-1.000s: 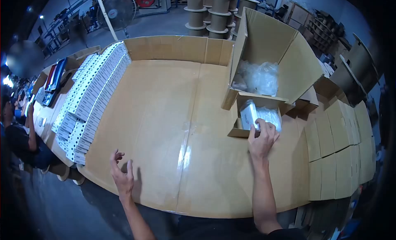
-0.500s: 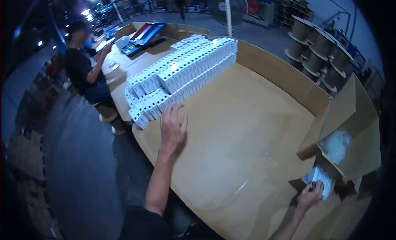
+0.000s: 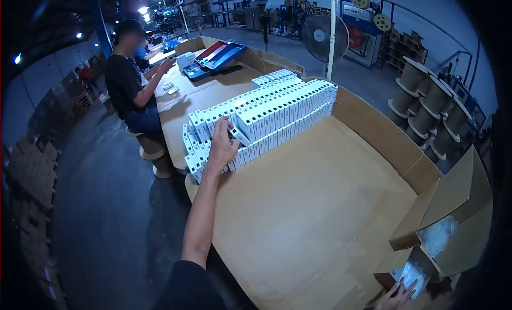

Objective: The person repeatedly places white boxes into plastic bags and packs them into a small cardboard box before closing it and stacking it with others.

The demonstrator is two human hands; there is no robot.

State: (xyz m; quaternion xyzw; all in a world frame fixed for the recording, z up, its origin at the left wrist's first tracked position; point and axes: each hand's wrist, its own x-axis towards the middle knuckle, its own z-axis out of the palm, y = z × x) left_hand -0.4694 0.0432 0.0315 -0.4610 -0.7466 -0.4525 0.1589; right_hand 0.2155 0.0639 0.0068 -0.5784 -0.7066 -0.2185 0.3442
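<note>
Since the frame half a second back the left hand [image 3: 223,145] has gone from lying flat on bare cardboard short of the stack to reaching onto the near end of it; the view has swung further left with it, and the right hand [image 3: 396,298] has slid to the bottom edge of the picture. The left fingers [image 3: 230,130] are now curled over and closing on one small white box [image 3: 239,135], which sits tilted out of line at the near end of the rows of white boxes [image 3: 266,110]. Thumb side cannot be seen, so whether the grip is fully closed cannot be told. The rows run away from the fingers, up and to the right, long axis slanting toward the far cardboard wall [image 3: 373,131]; the lifted box lies across that line, just past the fingertips. The right hand is well apart, at the far side of the cardboard-covered table [image 3: 298,219], its fingers spread and resting on a clear plastic bag [image 3: 410,272] inside a small open carton [image 3: 421,256]. The left hand is by far the nearer to the stack. Beyond the stack, further from the fingers, a seated person [image 3: 128,86] works at the adjoining table, with a blue tray [image 3: 216,57] beside. A standing fan [image 3: 325,35] and cable spools [image 3: 426,105] stand behind.
</note>
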